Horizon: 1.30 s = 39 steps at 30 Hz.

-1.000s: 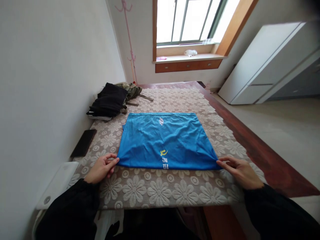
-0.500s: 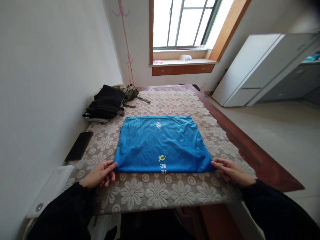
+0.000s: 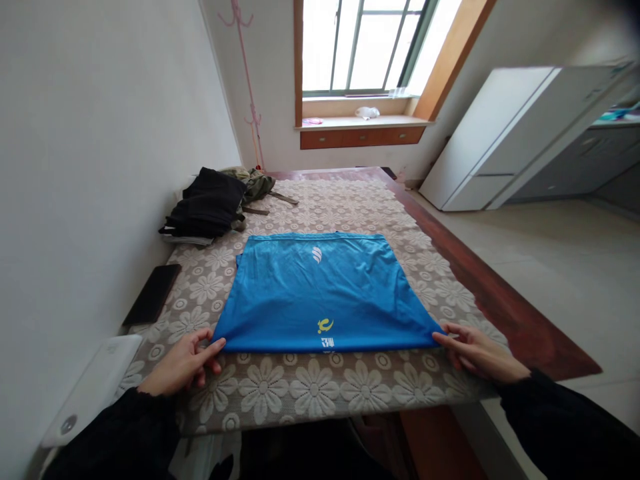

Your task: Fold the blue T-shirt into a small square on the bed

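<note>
head view | blue shirt (image 3: 323, 293) folded flat mid-table on floral tablecloth (image 3: 320, 387) | left hand (image 3: 183, 363) pinches shirt's near-left corner | right hand (image 3: 477, 353) pinches near-right corner | shirt's near print partly cut off by fold, unreadable | forearms leave frame

A plain white wall (image 3: 100, 133) runs along the left of the dark reddish wooden table (image 3: 505, 313), which is covered by a beige lace cloth with white flower patterns (image 3: 320, 387). Straight ahead, a bright window with dark green frames (image 3: 370, 43) sits in orange-brown wood trim above a wooden sill with drawers (image 3: 360, 137), letting daylight in, and a thin pink coat stand (image 3: 245, 80) rises in the corner. To the right, a long white cabinet (image 3: 505, 140) stands on the pale beige floor (image 3: 565, 267).
</note>
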{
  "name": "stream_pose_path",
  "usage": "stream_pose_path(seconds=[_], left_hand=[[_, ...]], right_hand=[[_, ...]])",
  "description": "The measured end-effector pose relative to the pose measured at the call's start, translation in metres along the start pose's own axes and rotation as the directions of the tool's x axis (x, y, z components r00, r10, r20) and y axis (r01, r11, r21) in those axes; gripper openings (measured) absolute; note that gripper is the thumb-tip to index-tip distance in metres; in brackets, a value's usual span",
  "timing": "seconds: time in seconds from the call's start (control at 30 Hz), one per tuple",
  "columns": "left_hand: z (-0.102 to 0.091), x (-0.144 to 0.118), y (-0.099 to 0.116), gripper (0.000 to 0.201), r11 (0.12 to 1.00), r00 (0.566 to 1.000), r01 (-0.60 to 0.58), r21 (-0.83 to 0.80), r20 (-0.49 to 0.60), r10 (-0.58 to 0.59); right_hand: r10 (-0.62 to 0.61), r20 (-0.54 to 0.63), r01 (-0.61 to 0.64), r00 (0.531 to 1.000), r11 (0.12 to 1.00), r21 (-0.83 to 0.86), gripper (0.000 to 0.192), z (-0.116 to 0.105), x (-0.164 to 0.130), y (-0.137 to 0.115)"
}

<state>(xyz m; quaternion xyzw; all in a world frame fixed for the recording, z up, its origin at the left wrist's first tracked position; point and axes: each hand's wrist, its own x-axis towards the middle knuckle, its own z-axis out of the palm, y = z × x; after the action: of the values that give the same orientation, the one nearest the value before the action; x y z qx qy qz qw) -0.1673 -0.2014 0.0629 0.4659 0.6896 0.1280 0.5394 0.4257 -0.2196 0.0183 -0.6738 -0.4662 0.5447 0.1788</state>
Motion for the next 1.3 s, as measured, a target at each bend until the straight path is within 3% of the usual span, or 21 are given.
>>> stream_pose_path(seconds=[0.1, 0.3, 0.43, 0.57, 0.77, 0.97, 1.13, 1.3], left_hand=[[-0.003, -0.003, -0.002, 0.064, 0.998, 1.000, 0.008, -0.058, 0.020, -0.007], [-0.006, -0.008, -0.005, 0.060, 0.996, 0.998, -0.016, -0.090, -0.062, 0.011], [-0.004, -0.015, -0.017, 0.054, 0.989, 0.995, -0.087, -0.118, -0.069, 0.079], [0.000, -0.022, -0.031, 0.052, 0.983, 0.995, -0.080, -0.166, -0.073, 0.069], [0.009, -0.022, -0.030, 0.055, 0.975, 0.989, -0.093, -0.202, -0.130, 0.068], [0.018, -0.033, -0.035, 0.058, 0.978, 0.970, -0.079, -0.193, -0.240, 0.031], [0.024, -0.053, -0.044, 0.051, 0.973, 0.986, -0.116, -0.201, -0.140, 0.088], [0.015, -0.062, -0.055, 0.048, 0.969, 0.991, -0.127, -0.213, -0.065, 0.115]], right_hand=[[-0.028, -0.005, 0.028, 1.000, 0.998, 0.052, 0.062, 0.002, -0.002, -0.003], [-0.016, 0.007, 0.015, 1.000, 0.995, 0.098, 0.057, 0.003, -0.001, -0.004], [0.024, -0.022, -0.022, 0.999, 0.996, 0.088, 0.056, 0.005, -0.004, -0.008], [0.011, -0.060, -0.003, 0.998, 0.991, 0.134, 0.056, 0.008, -0.009, -0.010], [-0.011, -0.141, 0.038, 0.990, 0.981, 0.188, 0.058, 0.011, -0.010, -0.005], [-0.060, -0.303, 0.139, 0.951, 0.959, 0.246, 0.066, 0.018, -0.021, -0.001], [-0.127, -0.365, 0.223, 0.923, 0.946, 0.235, 0.062, 0.029, -0.041, 0.002], [-0.210, -0.347, 0.256, 0.914, 0.962, 0.091, 0.048, 0.020, -0.053, 0.010]])
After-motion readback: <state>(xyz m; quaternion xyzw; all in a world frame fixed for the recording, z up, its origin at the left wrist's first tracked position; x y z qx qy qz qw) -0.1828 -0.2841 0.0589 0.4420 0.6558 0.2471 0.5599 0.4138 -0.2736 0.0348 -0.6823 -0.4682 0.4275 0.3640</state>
